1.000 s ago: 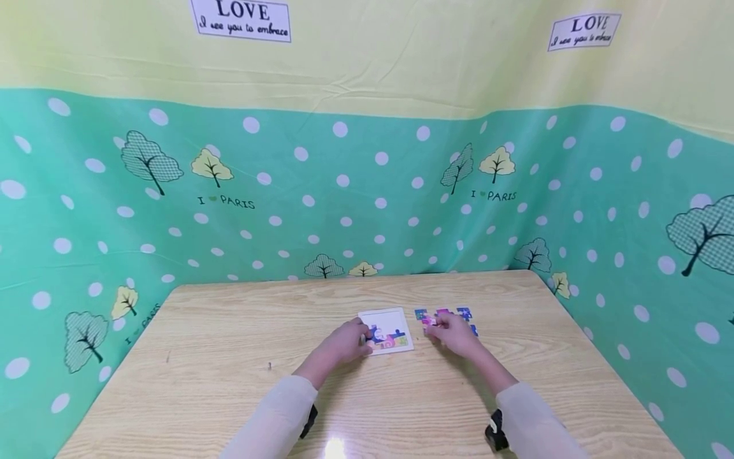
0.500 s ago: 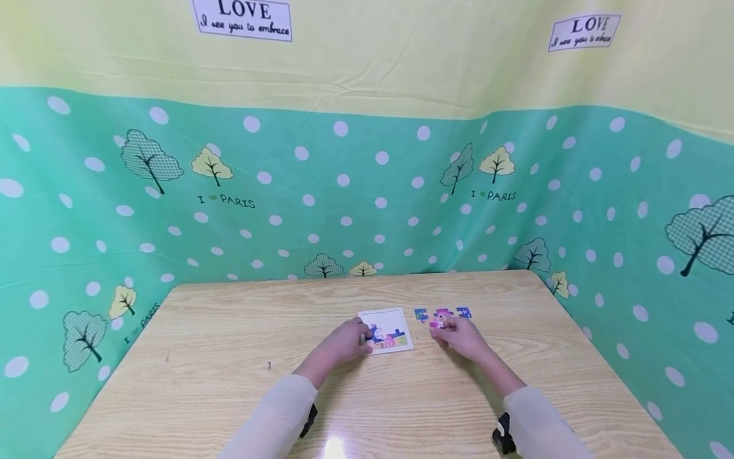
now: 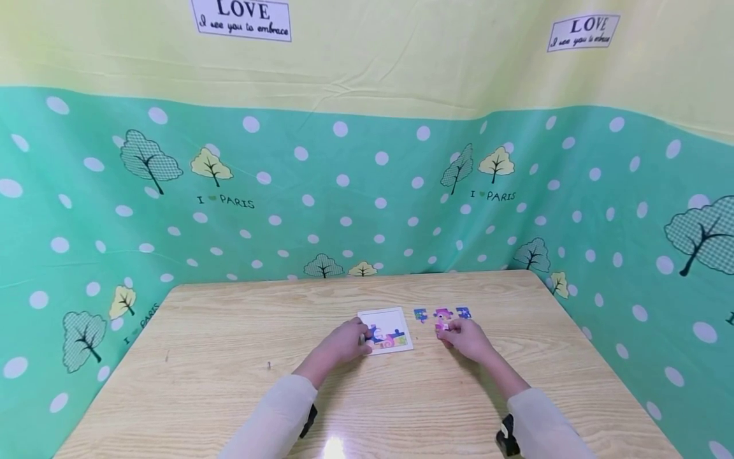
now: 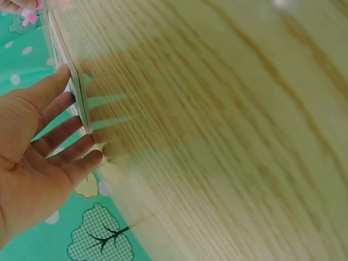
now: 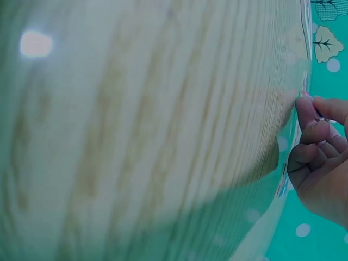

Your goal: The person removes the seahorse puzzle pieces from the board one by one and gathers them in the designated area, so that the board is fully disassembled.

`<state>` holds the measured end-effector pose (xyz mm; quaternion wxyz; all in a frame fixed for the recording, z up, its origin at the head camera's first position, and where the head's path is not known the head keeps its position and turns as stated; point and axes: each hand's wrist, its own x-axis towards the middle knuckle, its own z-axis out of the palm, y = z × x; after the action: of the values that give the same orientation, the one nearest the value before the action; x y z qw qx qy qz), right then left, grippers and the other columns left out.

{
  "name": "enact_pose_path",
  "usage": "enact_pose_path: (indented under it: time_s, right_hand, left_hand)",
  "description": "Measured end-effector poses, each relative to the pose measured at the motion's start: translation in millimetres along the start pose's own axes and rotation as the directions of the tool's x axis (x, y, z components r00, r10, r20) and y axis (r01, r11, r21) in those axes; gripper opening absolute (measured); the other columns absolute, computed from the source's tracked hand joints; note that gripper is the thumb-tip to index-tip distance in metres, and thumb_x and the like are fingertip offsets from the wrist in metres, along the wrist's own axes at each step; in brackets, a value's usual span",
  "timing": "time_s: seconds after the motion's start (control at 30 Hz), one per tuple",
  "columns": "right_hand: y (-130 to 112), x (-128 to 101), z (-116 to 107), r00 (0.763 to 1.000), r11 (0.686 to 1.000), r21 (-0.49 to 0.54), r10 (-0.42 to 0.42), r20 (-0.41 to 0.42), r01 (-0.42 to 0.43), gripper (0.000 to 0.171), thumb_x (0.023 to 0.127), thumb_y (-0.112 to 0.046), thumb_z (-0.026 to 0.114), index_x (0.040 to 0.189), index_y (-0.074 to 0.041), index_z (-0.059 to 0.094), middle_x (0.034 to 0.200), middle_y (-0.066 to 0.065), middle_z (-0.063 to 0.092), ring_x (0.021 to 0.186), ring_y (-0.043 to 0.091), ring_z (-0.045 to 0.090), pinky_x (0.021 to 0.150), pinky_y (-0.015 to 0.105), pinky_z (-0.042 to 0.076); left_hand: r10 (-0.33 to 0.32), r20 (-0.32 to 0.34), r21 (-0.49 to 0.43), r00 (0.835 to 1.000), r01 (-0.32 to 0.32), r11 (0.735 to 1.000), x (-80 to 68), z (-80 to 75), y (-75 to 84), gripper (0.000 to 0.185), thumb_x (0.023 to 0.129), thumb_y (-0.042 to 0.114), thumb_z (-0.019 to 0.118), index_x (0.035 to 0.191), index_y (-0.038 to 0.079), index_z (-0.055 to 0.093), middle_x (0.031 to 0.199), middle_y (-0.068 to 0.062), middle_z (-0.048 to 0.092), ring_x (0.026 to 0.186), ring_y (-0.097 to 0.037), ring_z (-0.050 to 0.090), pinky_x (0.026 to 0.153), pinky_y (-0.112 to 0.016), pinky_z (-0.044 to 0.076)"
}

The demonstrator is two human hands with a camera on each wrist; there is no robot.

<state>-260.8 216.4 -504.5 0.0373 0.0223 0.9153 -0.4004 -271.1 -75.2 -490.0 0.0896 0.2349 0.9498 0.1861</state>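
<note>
In the head view a white-framed puzzle tray (image 3: 385, 328) lies mid-table, with colourful pieces (image 3: 390, 338) along its lower part. My left hand (image 3: 350, 341) touches the tray's left edge; in the left wrist view its thumb and fairly straight fingers (image 4: 57, 133) rest against the rim. To the right, my right hand (image 3: 467, 340) pinches a pink puzzle piece (image 3: 441, 327) between thumb and forefinger, low over the table. Just beyond it lies another pink piece (image 3: 443, 313); whether the two touch, I cannot tell. The held piece is mostly hidden in the right wrist view.
Loose blue pieces lie beyond the right hand, one to the left (image 3: 420, 314) and one to the right (image 3: 463, 312). A further piece (image 5: 283, 187) shows beneath the hand in the right wrist view. A polka-dot curtain (image 3: 344, 191) hangs behind the wooden table (image 3: 229, 382).
My right hand has moved slightly right with the pink puzzle piece, from beside the other pink piece to just in front of it. My left hand and the tray have stayed put.
</note>
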Motion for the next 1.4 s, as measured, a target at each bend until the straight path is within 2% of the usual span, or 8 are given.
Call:
enact_pose_path:
  time_s: [0.3, 0.4, 0.5, 0.57, 0.73, 0.97, 1.23, 1.4]
  right_hand:
    - [2.8, -0.3, -4.0, 1.0, 1.0, 0.0, -0.004, 0.001, 0.004, 0.015, 0.086, -0.018, 0.065, 0.082, -0.004, 0.064, 0.066, 0.002, 0.065, 0.061, 0.012, 0.054, 0.057, 0.023, 0.038]
    - [3.3, -0.8, -5.2, 1.0, 1.0, 0.02, 0.011, 0.005, -0.012, 0.022, 0.086, -0.018, 0.066, 0.1, 0.0, 0.063, 0.069, 0.003, 0.065, 0.062, 0.011, 0.056, 0.056, 0.023, 0.04]
    - [3.6, -0.4, -5.9, 0.999, 0.998, 0.045, 0.031, 0.006, -0.032, 0.037, 0.087, -0.017, 0.065, 0.118, 0.0, 0.055, 0.071, 0.004, 0.064, 0.06, 0.012, 0.054, 0.052, 0.022, 0.039]
    - [3.5, -0.4, -6.4, 0.999, 0.997, 0.062, 0.044, 0.004, -0.044, 0.041, 0.088, -0.017, 0.064, 0.123, -0.001, 0.05, 0.072, 0.004, 0.062, 0.059, 0.012, 0.051, 0.048, 0.022, 0.037]
    - [5.1, -0.5, -6.7, 0.999, 0.996, 0.083, 0.039, -0.008, -0.038, 0.041, 0.089, -0.015, 0.062, 0.124, -0.001, 0.045, 0.071, 0.005, 0.06, 0.057, 0.013, 0.048, 0.045, 0.022, 0.036]
    - [6.9, 0.3, -6.0, 1.0, 0.997, 0.072, 0.023, -0.021, -0.021, 0.039, 0.09, -0.014, 0.06, 0.124, -0.001, 0.047, 0.073, 0.006, 0.06, 0.06, 0.014, 0.052, 0.046, 0.023, 0.039]
    - [5.3, -0.4, -6.5, 0.999, 1.0, -0.009, -0.006, -0.051, 0.006, 0.039, 0.088, -0.014, 0.062, 0.123, 0.0, 0.051, 0.068, 0.004, 0.058, 0.057, 0.013, 0.052, 0.045, 0.023, 0.04]
    - [2.7, -1.3, -7.3, 0.998, 0.998, -0.059, -0.01, -0.057, 0.006, 0.04, 0.088, -0.016, 0.063, 0.123, 0.0, 0.052, 0.068, 0.003, 0.059, 0.059, 0.012, 0.055, 0.052, 0.025, 0.042]
  left_hand:
    - [-0.012, 0.006, -0.003, 1.0, 0.012, 1.0, 0.1, -0.2, 1.4, 0.026, 0.085, 0.022, 0.068, 0.106, 0.006, 0.064, 0.097, -0.002, 0.055, 0.081, -0.012, 0.051, 0.084, -0.033, 0.052]
    - [-0.01, 0.009, -0.007, 1.0, 0.01, 1.0, -1.0, -1.1, 2.5, 0.027, 0.085, 0.022, 0.068, 0.106, 0.006, 0.064, 0.097, -0.002, 0.055, 0.082, -0.013, 0.052, 0.085, -0.034, 0.052]
    - [-0.01, 0.01, -0.016, 1.0, 0.01, 1.0, -2.2, -2.3, 3.4, 0.027, 0.085, 0.021, 0.068, 0.106, 0.005, 0.064, 0.096, -0.002, 0.055, 0.082, -0.013, 0.052, 0.085, -0.034, 0.052]
    - [-0.012, 0.01, -0.021, 1.0, 0.013, 1.0, -2.6, -2.8, 3.8, 0.027, 0.085, 0.021, 0.068, 0.106, 0.005, 0.064, 0.096, -0.002, 0.055, 0.081, -0.013, 0.051, 0.085, -0.034, 0.052]
    - [-0.012, 0.009, -0.021, 1.0, 0.013, 1.0, -2.5, -2.5, 3.5, 0.027, 0.085, 0.021, 0.068, 0.106, 0.006, 0.064, 0.096, -0.002, 0.055, 0.081, -0.012, 0.051, 0.085, -0.033, 0.052]
    - [0.002, 0.001, -0.018, 1.0, -0.002, 1.0, -2.8, -2.8, 2.4, 0.025, 0.084, 0.02, 0.069, 0.104, 0.006, 0.064, 0.095, -0.002, 0.054, 0.081, -0.013, 0.051, 0.083, -0.033, 0.052]
    - [0.012, -0.006, -0.013, 1.0, -0.012, 1.0, -4.8, -3.9, 4.4, 0.025, 0.085, 0.02, 0.068, 0.104, 0.005, 0.064, 0.094, -0.003, 0.055, 0.077, -0.012, 0.049, 0.079, -0.032, 0.051]
    - [0.008, -0.005, -0.022, 1.0, -0.008, 1.0, -5.7, -4.8, 4.8, 0.025, 0.085, 0.02, 0.068, 0.104, 0.005, 0.064, 0.095, -0.003, 0.055, 0.077, -0.012, 0.049, 0.077, -0.032, 0.051]
